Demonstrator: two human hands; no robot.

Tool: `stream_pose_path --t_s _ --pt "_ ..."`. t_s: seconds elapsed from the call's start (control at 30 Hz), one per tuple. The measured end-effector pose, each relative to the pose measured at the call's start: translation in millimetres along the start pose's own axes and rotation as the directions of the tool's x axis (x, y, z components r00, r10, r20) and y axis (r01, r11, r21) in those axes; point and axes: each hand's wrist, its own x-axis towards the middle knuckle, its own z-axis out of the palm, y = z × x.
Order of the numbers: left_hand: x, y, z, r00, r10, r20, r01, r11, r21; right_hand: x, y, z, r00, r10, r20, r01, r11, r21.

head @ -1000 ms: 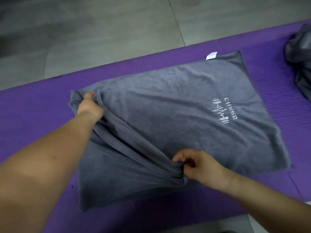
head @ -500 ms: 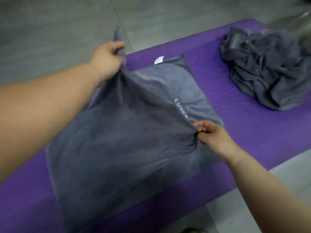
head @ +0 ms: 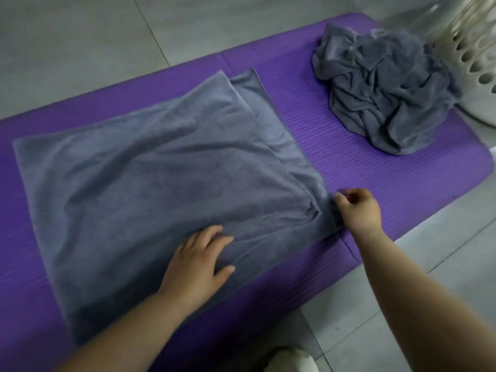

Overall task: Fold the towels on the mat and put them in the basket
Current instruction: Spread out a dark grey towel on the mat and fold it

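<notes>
Grey towel (head: pixel 161 178) lies on the purple mat (head: pixel 349 162), doubled over, with the upper layer short of the lower along the right edge. Left hand (head: pixel 198 264) is flat, fingers spread, pressing the near part. Right hand (head: pixel 358 210) is curled at the near right corner and appears to pinch the hem (blurred there). Judgement: soft, light, limp cloth that creases easily; take it by the corners, not mid-panel. Crumpled towels (head: pixel 383 103) lie beside the basket (head: pixel 480 63).

The basket (head: pixel 476 68) is blurred, cropped by the right edge.
</notes>
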Motion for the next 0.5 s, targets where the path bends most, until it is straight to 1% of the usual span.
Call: stream_pose_path --t_s 0.03,0.07,0.1,0.17,0.2,0.23,0.27,0.33,0.4,0.5 --pt "-10 -3 5 0.999 -0.006 -0.045 0.007 1.000 0.023 -5 -7 1 0.999 -0.047 -0.015 0.047 0.999 -0.021" --pt "-19 -7 9 0.997 -0.014 -0.079 0.017 0.999 0.037 -10 -13 3 0.998 -0.068 0.005 0.068 0.997 -0.028" --pt "-26 -11 12 0.994 -0.010 -0.105 0.014 0.999 0.040 -14 -17 6 0.996 -0.057 0.067 0.060 0.997 -0.040" --pt "-36 -17 16 0.991 0.010 -0.133 0.000 0.997 0.071 -21 -20 15 0.968 0.009 0.250 0.023 0.992 -0.122" --pt "-39 -19 17 0.991 0.027 -0.133 -0.014 0.995 0.099 -24 -19 18 0.952 0.018 0.306 0.038 0.984 -0.175" --pt "-42 -21 17 0.990 0.049 -0.132 -0.033 0.992 0.123 -25 -18 19 0.948 -0.002 0.318 0.068 0.978 -0.197" --pt "-43 -23 17 0.989 0.066 -0.132 -0.047 0.988 0.146 -25 -16 19 0.957 -0.035 0.288 0.090 0.980 -0.180" --pt "-49 -25 19 0.988 0.063 -0.140 -0.042 0.988 0.150 -22 -14 9 0.982 -0.069 0.174 0.090 0.989 -0.120" --pt "-55 -27 24 0.987 0.067 -0.144 -0.044 0.987 0.155 -18 -10 -4 0.996 -0.051 0.073 0.057 0.994 -0.091" --pt "-61 -30 30 0.970 0.134 -0.201 -0.093 0.975 0.203 -14 0 -12 0.995 0.011 0.095 0.006 0.986 -0.169"
